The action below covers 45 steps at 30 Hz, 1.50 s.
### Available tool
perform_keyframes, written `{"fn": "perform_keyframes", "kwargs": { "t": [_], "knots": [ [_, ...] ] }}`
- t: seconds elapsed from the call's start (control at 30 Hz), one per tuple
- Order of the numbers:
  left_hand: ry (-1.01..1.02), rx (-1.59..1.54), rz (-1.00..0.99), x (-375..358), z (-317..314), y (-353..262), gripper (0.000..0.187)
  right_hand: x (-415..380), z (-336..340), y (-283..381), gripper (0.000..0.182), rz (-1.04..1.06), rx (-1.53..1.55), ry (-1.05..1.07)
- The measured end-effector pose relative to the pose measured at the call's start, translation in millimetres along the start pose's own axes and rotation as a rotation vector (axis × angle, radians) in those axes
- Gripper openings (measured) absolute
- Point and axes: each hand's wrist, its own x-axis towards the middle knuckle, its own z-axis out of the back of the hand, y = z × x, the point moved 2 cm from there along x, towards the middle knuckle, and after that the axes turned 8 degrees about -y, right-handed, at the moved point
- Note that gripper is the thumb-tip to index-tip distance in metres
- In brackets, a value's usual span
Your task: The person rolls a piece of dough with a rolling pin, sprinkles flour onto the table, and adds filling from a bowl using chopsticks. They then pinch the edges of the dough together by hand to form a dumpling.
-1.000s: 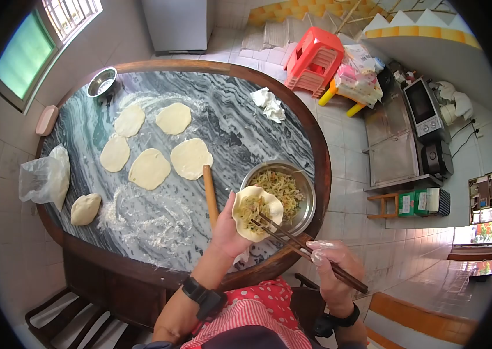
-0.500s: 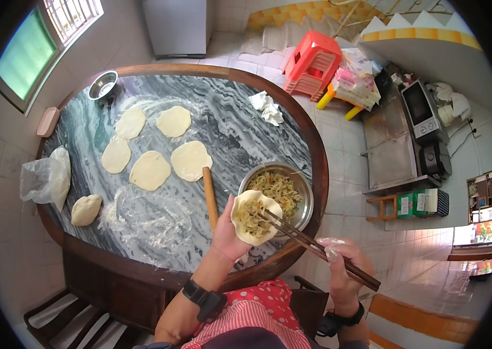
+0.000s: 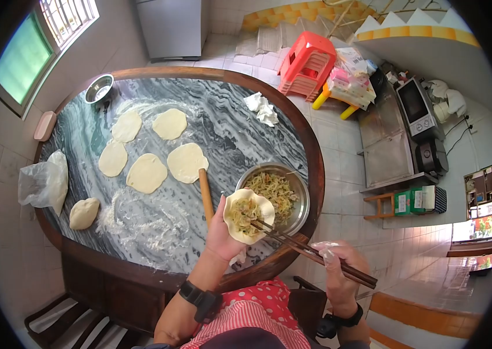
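Observation:
A round dough wrapper (image 3: 233, 207) rests cupped in my left hand (image 3: 220, 237), its edge wavy, with shredded filling (image 3: 246, 213) heaped in the middle. My right hand (image 3: 342, 264), floury at the fingertips, grips a pair of dark chopsticks (image 3: 310, 251). Their tips touch the filling in the wrapper. Just beyond the wrapper stands a metal bowl (image 3: 306, 212) holding more of the shredded filling (image 3: 276, 195). A wooden rolling pin (image 3: 206, 195) lies left of my left hand, one end against a flat dough round (image 3: 186, 163).
More dough rounds (image 3: 147, 173) lie on the floured marble table (image 3: 223, 125). At the left are a dough lump (image 3: 84, 213) and a plastic bag (image 3: 45, 180). A small metal bowl (image 3: 99, 89) and crumpled tissue (image 3: 262, 109) sit farther back. Red stools (image 3: 308, 64) stand beyond the table.
The chopstick tips have shifted slightly down and left within the filling. The wrapper in my left hand has moved a little left in view, as has the whole scene.

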Motion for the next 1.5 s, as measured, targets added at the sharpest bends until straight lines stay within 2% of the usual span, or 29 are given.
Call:
{"fn": "perform_keyframes", "kwargs": {
  "t": [0.13, 0.33, 0.4, 0.5, 0.53, 0.6, 0.63, 0.73, 0.83, 0.87, 0.9, 0.97, 1.1, 1.17, 1.2, 1.27, 1.4, 1.47, 1.5],
  "knots": [
    [0.007, -0.045, 0.008, 2, 7, -2, 0.056, -4, 2, 3, 0.006, -0.012, 0.071, -0.049],
    [0.042, -0.068, -0.052, -7, 10, -17, 0.053, -12, 7, -18, 0.003, -0.043, -0.029, -0.208],
    [0.02, -0.117, -0.075, -13, 8, -23, 0.052, -16, 0, -38, 0.006, 0.04, -0.128, -0.063],
    [0.074, -0.108, -0.062, -22, -4, -28, 0.052, -29, -16, -68, 0.012, 0.073, -0.14, 0.018],
    [0.036, -0.113, -0.067, -26, -7, -27, 0.052, -30, -19, -75, 0.012, 0.077, -0.135, 0.016],
    [0.018, -0.08, -0.078, -35, -17, -25, 0.052, -35, -32, -81, 0.017, 0.306, -0.204, 0.123],
    [0.004, -0.053, -0.083, -37, -20, -24, 0.053, -41, -37, -92, 0.017, 0.31, -0.196, 0.121],
    [0.024, -0.086, -0.067, -42, -20, -22, 0.054, -59, -51, -116, 0.021, 0.575, -0.382, 0.219],
    [0.046, -0.052, -0.065, -53, -34, -15, 0.054, -59, -57, -131, 0.021, 0.658, -0.425, 0.233],
    [0.048, -0.048, -0.057, -56, -36, -14, 0.054, -60, -58, -136, 0.025, 0.622, -0.453, 0.257],
    [0.05, -0.046, -0.048, -58, -37, -12, 0.054, -60, -56, -135, 0.025, 0.623, -0.453, 0.252],
    [0.065, -0.025, -0.039, -62, -40, -11, 0.054, -57, -50, -129, 0.033, 0.599, -0.522, 0.416],
    [0.103, -0.001, -0.023, -67, -43, -9, 0.054, -46, -32, -107, 0.032, 0.638, -0.539, 0.445],
    [0.128, -0.025, -0.002, -67, -46, -5, 0.054, -45, -19, -104, 0.03, 0.555, -0.57, 0.305],
    [0.141, -0.05, 0.016, -67, -46, -2, 0.054, -41, -18, -95, 0.03, 0.56, -0.578, 0.305],
    [0.119, -0.058, 0.026, -62, -44, 3, 0.052, -28, -15, -67, 0.019, -0.165, -0.094, 0.036],
    [0.102, -0.112, 0.012, -58, -52, 8, 0.049, -22, -22, -33, 0.013, -0.22, 0.034, 0.111],
    [0.097, -0.104, -0.013, -58, -57, 9, 0.048, -32, -30, -37, 0.014, -0.45, 0.214, 0.203],
    [0.097, -0.096, -0.031, -58, -60, 10, 0.048, -33, -32, -35, 0.014, -0.451, 0.219, 0.201]
  ]
}}
